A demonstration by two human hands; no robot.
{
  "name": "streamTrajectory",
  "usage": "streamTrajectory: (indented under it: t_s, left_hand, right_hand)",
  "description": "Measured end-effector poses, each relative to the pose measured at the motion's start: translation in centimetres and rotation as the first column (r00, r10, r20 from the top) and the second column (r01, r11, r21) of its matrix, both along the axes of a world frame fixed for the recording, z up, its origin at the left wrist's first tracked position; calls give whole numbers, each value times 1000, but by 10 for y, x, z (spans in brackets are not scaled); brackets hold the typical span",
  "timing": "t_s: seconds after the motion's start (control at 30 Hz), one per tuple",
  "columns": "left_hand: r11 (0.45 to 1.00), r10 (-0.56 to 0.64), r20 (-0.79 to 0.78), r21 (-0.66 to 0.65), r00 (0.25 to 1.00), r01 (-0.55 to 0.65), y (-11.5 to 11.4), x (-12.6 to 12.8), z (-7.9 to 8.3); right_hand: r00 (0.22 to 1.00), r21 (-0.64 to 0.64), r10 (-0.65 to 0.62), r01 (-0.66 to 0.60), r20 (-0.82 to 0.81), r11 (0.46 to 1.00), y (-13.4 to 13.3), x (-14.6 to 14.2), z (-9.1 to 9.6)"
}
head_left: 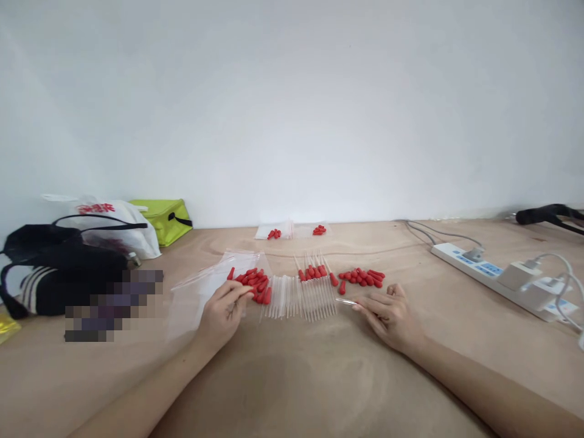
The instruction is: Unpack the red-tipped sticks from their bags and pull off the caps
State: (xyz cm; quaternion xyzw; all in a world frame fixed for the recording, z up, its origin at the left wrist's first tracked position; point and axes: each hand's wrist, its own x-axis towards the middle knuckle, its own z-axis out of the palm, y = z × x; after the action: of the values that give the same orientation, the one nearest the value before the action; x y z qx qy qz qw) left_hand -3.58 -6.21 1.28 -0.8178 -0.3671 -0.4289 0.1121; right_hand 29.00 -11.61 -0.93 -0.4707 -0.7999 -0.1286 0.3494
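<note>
My left hand (224, 311) is pinched at the near-left edge of a pile of red rubber dropper bulbs (255, 278), with a red bulb showing at its fingertips. Between thumb and fingers of my right hand (392, 316) is a clear glass dropper tube (345, 301), its free end pointing left. A row of clear glass tubes (285, 298) lies side by side between my hands. Several droppers with red bulbs fitted (314, 272) lie at the far right part of that row. Another heap of loose red bulbs (364, 277) is just beyond my right hand.
Clear plastic bags (196, 298) lie flat at left. Farther back are two small bags with red bulbs (274, 233). A black bag (68, 267), white plastic bag (132, 228) and green box bag (166, 222) stand left. A power strip (483, 271) with chargers lies right.
</note>
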Motion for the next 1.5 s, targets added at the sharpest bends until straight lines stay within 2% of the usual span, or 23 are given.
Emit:
streamTrajectory:
  t_s: [0.17, 0.3, 0.4, 0.5, 0.67, 0.93, 1.13, 1.2, 1.27, 1.4, 1.5]
  left_hand:
    - [980, 199, 117, -33, 973, -196, 20, -11, 3]
    - [941, 332, 164, -130, 929, -313, 30, -25, 4]
    - [909, 381, 179, -251, 907, -332, 34, -33, 1]
    - [899, 382, 167, -297, 909, -323, 39, -35, -4]
    - [869, 365, 155, -411, 918, -276, 46, -34, -10]
    - [829, 371, 137, -495, 918, -261, 44, -32, -6]
    - [833, 383, 94, -465, 919, -299, 44, -33, -7]
    - [826, 387, 83, -474, 919, -305, 45, -34, -7]
    - [817, 399, 66, -478, 914, -323, 44, -34, -7]
    - [802, 427, 21, -471, 904, -367, 43, -35, -3]
    - [794, 421, -7, -480, 907, -372, 41, -34, -1]
  right_hand:
    - [999, 53, 26, -24, -46, 998, 8, -20, 1]
    - [997, -17, 20, -21, -74, 1000, 30, -50, 8]
    - [997, -56, -22, 18, -73, 998, 49, -74, 13]
    - [998, -38, -56, 56, 4, 998, 61, -94, 14]
    - [987, -12, -49, 51, 154, 999, 61, -112, 9]
    - [987, -140, 2, 21, 161, 990, 48, -113, 15]
    - [994, -204, 32, -10, 106, 979, 43, -110, 20]
    - [999, -211, -13, 22, 45, 977, 49, -103, 23]
    - [993, -254, -116, 103, -37, 962, 60, -92, 28]
    - [914, -445, -390, 304, -115, 843, 81, -66, 40]
    - [894, -513, -444, 351, -66, 783, 87, -55, 43]
